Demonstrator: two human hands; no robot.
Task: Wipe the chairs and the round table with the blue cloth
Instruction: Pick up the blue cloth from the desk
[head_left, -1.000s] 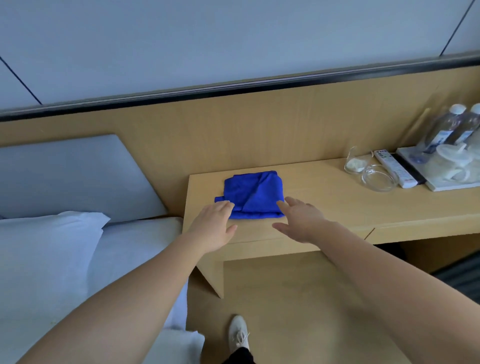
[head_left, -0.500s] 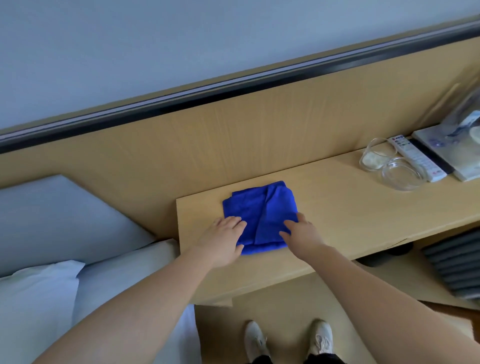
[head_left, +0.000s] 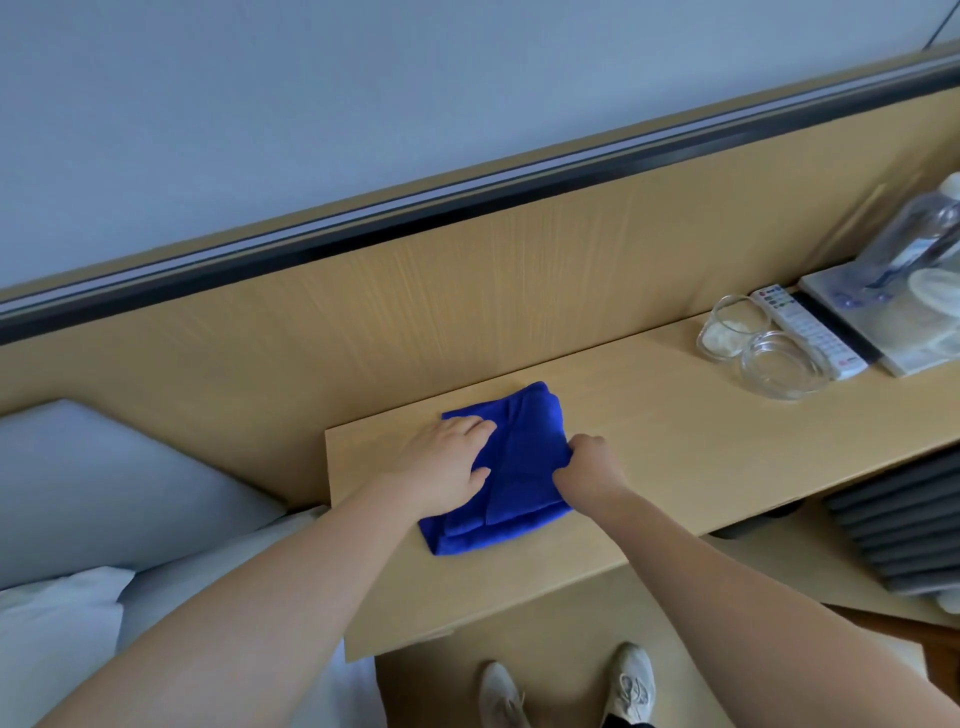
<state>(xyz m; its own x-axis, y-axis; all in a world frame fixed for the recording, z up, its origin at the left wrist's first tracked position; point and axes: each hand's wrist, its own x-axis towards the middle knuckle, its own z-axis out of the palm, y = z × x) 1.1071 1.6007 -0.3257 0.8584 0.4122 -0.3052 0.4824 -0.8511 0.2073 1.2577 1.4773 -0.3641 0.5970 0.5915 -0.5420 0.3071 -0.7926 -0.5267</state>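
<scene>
Both forearms are bare along all their visible length. The left arm (head_left: 260, 597) comes in from seven o'clock and the right arm (head_left: 753, 582) from four o'clock, each ending in a bare hand: the left hand (head_left: 447, 462) and the right hand (head_left: 587, 467). At six o'clock are two pale, off-white lace-up trainers, the left shoe (head_left: 501, 696) and the right shoe (head_left: 631, 680), the right one's laces plainly seen. A scrap of dark trouser cloth (head_left: 623, 722) shows at that shoe's opening.

Head camera looks steeply down over desk (head_left: 675, 462)
</scene>
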